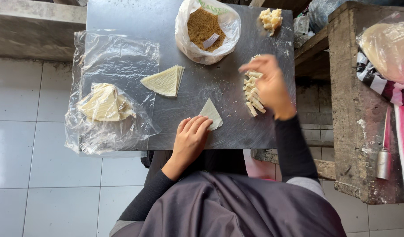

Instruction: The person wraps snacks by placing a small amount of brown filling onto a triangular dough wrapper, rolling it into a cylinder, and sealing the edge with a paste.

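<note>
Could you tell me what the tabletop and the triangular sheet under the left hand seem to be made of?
The tabletop looks like dull grey sheet metal, scuffed, with soft reflections. The triangular sheet under the left hand seems thin, pale pastry wrapper: matte, cream, flat; it could be another thin dough.

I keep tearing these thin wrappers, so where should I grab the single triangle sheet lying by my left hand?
Probably pinch the triangle sheet at its free upper point, coming from the far side. It lies flat on the dark table, and the left hand already covers its near-left corner, so the far tip is the exposed part to lift.
</note>
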